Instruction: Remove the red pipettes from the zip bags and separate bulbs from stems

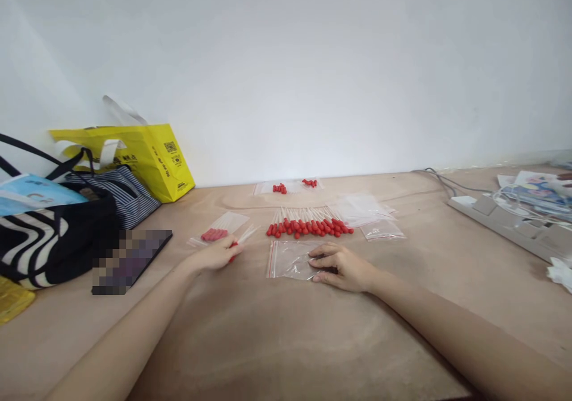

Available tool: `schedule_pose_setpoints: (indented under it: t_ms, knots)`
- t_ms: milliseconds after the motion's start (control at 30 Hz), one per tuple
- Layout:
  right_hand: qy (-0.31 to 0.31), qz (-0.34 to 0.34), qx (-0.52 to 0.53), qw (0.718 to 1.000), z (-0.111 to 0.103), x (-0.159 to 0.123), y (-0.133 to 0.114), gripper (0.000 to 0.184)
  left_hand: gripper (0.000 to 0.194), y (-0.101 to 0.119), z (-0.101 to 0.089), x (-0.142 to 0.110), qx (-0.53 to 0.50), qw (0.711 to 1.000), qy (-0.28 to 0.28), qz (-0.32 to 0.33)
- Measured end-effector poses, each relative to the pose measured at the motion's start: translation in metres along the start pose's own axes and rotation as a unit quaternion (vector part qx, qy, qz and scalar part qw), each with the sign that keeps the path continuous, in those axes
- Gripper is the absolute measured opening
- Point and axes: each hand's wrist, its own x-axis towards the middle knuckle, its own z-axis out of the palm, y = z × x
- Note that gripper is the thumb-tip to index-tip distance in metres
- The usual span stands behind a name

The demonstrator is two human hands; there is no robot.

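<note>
My left hand (222,254) is closed round a few thin wooden sticks (246,235) with bulbous red heads. The pale ends point away to the upper right, and the fingers partly cover the red heads. Flat on the table, an empty-looking clear zip bag (290,261) with a red seal line lies under the fingers of my right hand (342,267), which are slightly spread. Beyond the bag is a row of loose red-headed sticks (308,227), heads toward me. A filled zip bag (215,234) with similar sticks rests just behind my left hand.
More bagged sticks (280,189) lie near the wall. Clear bags (364,210) are stacked right of the row. At left are a yellow bag (172,162), a striped pouch (136,195), a black bag (58,240) and a dark flat object (147,258). A power strip (496,222) with cables is at right.
</note>
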Motion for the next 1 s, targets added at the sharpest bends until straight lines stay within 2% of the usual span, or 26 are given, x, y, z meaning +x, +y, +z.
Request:
schedule_pose_setpoints:
  t_ms: [67, 167, 267, 367, 467, 600, 833, 1000]
  knots:
    - [0.002, -0.002, -0.003, 1.0, 0.001, 0.0, 0.001, 0.03, 0.019, 0.004, 0.006, 0.019, -0.017, 0.999, 0.016, -0.038]
    - [0.006, -0.01, -0.004, 1.0, 0.002, 0.0, 0.002, 0.031, 0.017, 0.014, 0.017, 0.05, -0.021, 0.997, 0.038, -0.062]
    - [0.006, -0.01, -0.006, 1.0, 0.001, 0.0, 0.001, 0.032, 0.021, 0.028, 0.025, 0.073, -0.015, 0.996, 0.059, -0.065]
    - [-0.002, -0.004, -0.002, 1.0, -0.001, -0.001, 0.003, 0.033, 0.023, 0.039, 0.029, 0.083, -0.014, 0.995, 0.078, -0.058]
    - [-0.01, 0.003, 0.01, 1.0, -0.003, -0.003, 0.008, 0.034, 0.031, 0.043, 0.031, 0.085, -0.013, 0.994, 0.098, -0.052]
    - [-0.011, 0.021, 0.022, 0.999, -0.006, -0.007, 0.017, 0.036, 0.038, 0.038, 0.027, 0.081, -0.006, 0.992, 0.12, -0.039]
    - [0.027, -0.007, 0.002, 1.0, -0.01, -0.006, 0.017, 0.029, 0.035, 0.013, 0.024, 0.061, -0.044, 0.989, 0.132, 0.059]
    - [0.032, -0.028, -0.009, 0.999, -0.009, -0.005, 0.014, 0.031, 0.051, -0.007, 0.034, 0.051, -0.108, 0.98, 0.119, 0.12]
